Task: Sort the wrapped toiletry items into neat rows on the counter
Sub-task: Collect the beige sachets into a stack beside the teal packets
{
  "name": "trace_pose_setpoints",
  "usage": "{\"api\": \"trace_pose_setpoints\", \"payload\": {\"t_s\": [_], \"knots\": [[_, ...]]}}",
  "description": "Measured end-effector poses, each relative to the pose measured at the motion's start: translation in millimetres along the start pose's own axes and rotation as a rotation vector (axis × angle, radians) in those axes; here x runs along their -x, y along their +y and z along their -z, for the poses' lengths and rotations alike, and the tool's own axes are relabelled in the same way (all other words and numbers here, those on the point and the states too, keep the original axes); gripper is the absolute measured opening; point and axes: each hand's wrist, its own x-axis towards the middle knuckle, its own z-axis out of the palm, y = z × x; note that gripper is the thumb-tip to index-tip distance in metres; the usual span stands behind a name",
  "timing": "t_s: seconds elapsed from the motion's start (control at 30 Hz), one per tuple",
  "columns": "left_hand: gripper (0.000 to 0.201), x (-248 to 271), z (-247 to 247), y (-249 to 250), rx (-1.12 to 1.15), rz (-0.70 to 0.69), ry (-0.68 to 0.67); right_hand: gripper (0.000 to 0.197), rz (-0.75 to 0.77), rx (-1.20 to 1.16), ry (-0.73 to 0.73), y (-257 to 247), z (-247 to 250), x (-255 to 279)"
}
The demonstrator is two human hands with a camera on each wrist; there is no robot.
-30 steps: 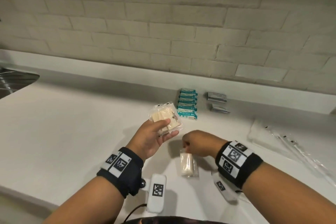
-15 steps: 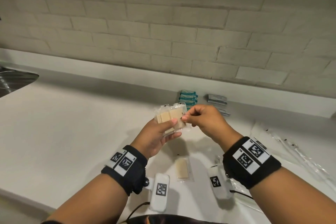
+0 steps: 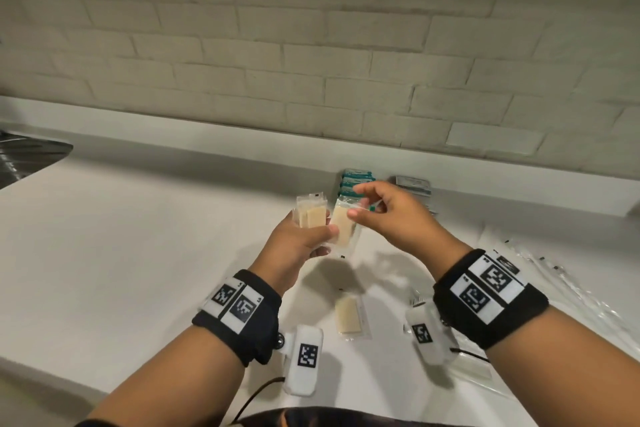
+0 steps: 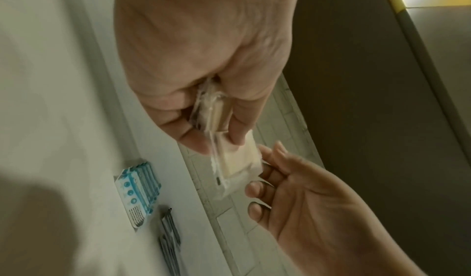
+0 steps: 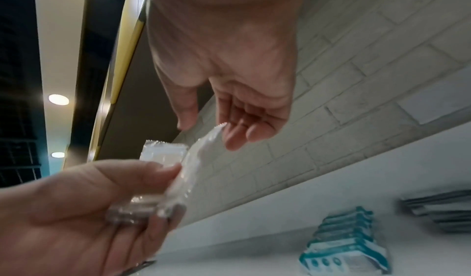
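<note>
Overhead, the left hand (image 3: 294, 246) clamps a small stack of wrapped soaps (image 3: 310, 215) between thumb and fingers above the counter (image 3: 138, 253), likely gathering them for 1 row. The right hand (image 3: 391, 218) steadies another soap packet (image 3: 343, 225) against that stack. A single soap (image 3: 348, 314) lies near the front edge; teal packets (image 3: 356, 180) sit in a row by the back edge. From the left wrist, the fingers pinch the stack. From the right wrist, the fingers are loosely spread at the wrapper's edge; whether they grip it, I cannot tell.

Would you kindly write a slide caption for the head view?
Left hand holds clear-wrapped beige packets; right hand pinches another packet beside them, above the white counter.
</note>
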Motion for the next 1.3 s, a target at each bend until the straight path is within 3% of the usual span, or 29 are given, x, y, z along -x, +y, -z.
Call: {"api": "trace_pose_setpoints", "payload": {"t_s": [0.07, 0.13, 0.3, 0.4, 0.5, 0.63, 0.8, 0.87, 1.03, 1.23, 1.3], "knots": [[0.039, 1.6, -0.5, 0.4, -0.043, -0.016, 0.004, 0.01, -0.086, 0.043, -0.067, -4.4, -2.8, -7.1], [0.043, 2.6, 0.5, 0.7, -0.07, -0.021, -0.003, 0.012, -0.129, 0.042, -0.105, -8.1, -2.6, -10.8], [0.039, 4.3, 12.6, -3.2, -0.041, 0.03, -0.014, 0.004, -0.189, -0.045, -0.062, -9.1, 0.0, -12.0], [0.027, 5.0, 20.6, -6.2, 0.055, 0.071, 0.014, 0.006, -0.222, 0.287, -0.045, -0.2, -0.4, -15.3], [0.019, 5.6, 29.9, -8.0, 0.266, 0.138, 0.012, 0.005, -0.243, 0.473, -0.277, 6.0, -10.3, -8.9], [0.029, 7.4, 37.9, -10.9, 0.366, 0.207, -0.054, 0.021, -0.199, 0.677, -0.55, 20.0, -41.2, 4.2], [0.031, 10.5, 39.2, -12.7, 0.28, 0.164, -0.06, 0.02, -0.205, 0.726, -0.585, 32.1, -55.4, 3.5], [0.032, 10.4, 40.5, -13.0, 0.275, 0.157, -0.038, 0.015, -0.179, 0.667, -0.497, 32.4, -51.6, -1.3], [0.033, 7.3, 37.2, -14.4, 0.299, 0.165, -0.026, 0.013, -0.193, 0.129, -0.207, 14.1, -38.9, -9.4], [0.025, 5.4, 27.5, -15.5, 0.341, 0.127, -0.076, 0.026, -0.21, -0.05, -0.228, 4.4, -41.9, -4.2], [0.026, 5.4, 26.1, -16.1, 0.33, 0.115, -0.096, 0.022, -0.213, -0.085, -0.249, 4.3, -44.0, -1.7]]}}
